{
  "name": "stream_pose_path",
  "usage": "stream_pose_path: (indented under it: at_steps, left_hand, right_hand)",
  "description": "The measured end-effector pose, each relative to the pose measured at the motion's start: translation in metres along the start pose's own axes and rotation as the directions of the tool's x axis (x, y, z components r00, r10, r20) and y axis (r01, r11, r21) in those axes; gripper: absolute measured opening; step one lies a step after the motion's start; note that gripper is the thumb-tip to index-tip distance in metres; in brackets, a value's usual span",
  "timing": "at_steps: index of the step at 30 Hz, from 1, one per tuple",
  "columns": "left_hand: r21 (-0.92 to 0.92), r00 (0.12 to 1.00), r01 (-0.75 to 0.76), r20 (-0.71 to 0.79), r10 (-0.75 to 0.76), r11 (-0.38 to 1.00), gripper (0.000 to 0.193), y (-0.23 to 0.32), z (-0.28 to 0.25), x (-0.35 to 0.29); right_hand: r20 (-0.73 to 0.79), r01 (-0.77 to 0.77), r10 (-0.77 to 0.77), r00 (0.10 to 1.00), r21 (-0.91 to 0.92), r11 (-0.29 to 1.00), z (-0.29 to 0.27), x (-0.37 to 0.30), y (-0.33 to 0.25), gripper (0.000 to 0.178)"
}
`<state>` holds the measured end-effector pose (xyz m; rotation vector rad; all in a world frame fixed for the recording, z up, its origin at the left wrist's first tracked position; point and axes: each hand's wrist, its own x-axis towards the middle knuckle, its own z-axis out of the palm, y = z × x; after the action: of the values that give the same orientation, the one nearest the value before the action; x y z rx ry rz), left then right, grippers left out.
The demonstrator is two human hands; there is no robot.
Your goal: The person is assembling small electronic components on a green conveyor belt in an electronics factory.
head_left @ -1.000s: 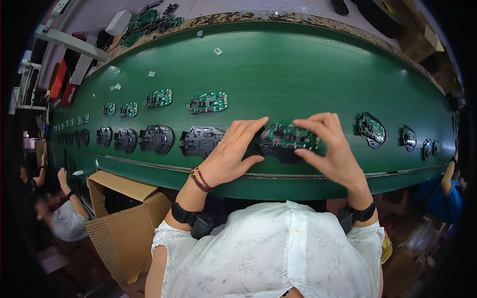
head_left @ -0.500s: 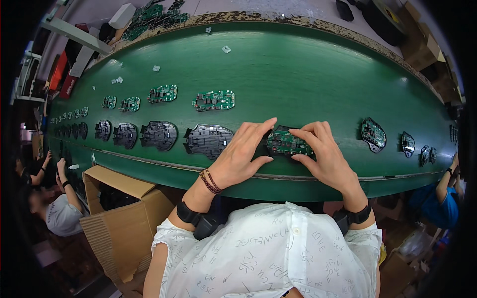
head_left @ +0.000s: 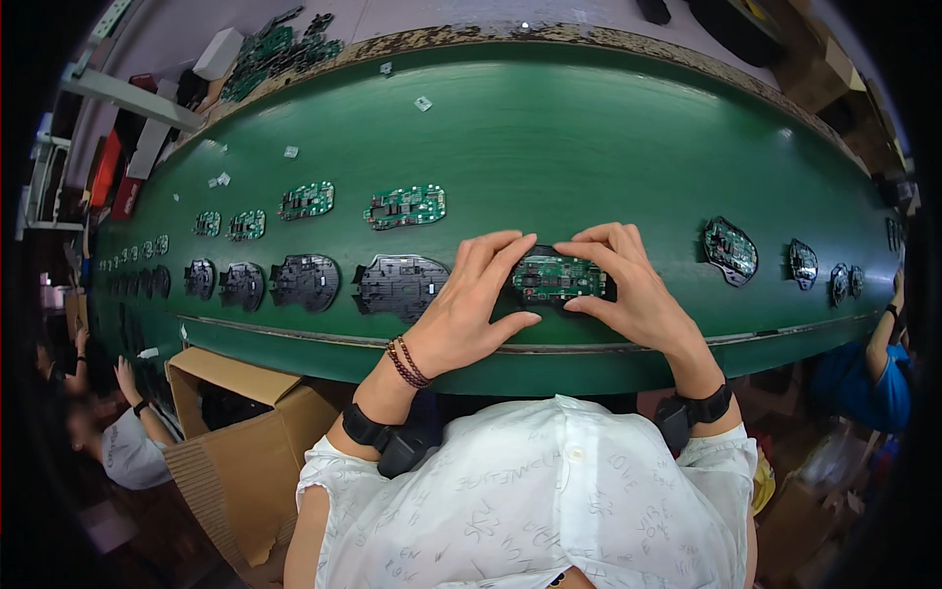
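Head view, held board [head_left: 557, 279], shells [head_left: 305, 283], carton [head_left: 240, 466]

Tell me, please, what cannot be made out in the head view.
Head view:
- Middle circuit board: underside faces away.
- Nearest left black shell: lower right edge behind left hand.
- Cardboard box: contents too dark.
- Far-left circuit boards: too small for detail.
- Blue-clad co-worker: cut off by dark right rim.

Fisheye distortion bows the green bench [head_left: 608, 137]; black vignetting swallows all 4 corners. The middle is fairly sharp, a pale sheen (soft-edged) brightens the bench's far side, and the lower flanks are dim.
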<state>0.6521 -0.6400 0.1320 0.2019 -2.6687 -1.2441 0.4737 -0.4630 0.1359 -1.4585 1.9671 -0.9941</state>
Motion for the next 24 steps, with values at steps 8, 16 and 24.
stream_pose_path:
  at_steps: [8, 16, 24]
  left_hand:
    - [0.035, 0.991, -0.103, 0.09, 0.099, 0.994, 0.055, -0.006, 0.022, 0.029]
    - [-0.047, 0.994, -0.102, 0.045, 0.104, 0.994, 0.053, -0.006, 0.03, 0.029]
    - [0.105, 0.998, -0.056, 0.015, 0.055, 0.993, 0.044, 0.001, 0.035, 0.029]
  right_hand:
    - [-0.029, 0.028, -0.027, 0.999, 0.048, 0.998, 0.002, -0.01, 0.008, 0.095]
    - [-0.03, -0.025, 0.025, 0.999, 0.014, 1.0, 0.004, -0.025, 0.016, 0.099]
    - [-0.067, -0.023, 0.023, 0.998, -0.005, 1.0, 0.004, -0.023, 0.01, 0.101]
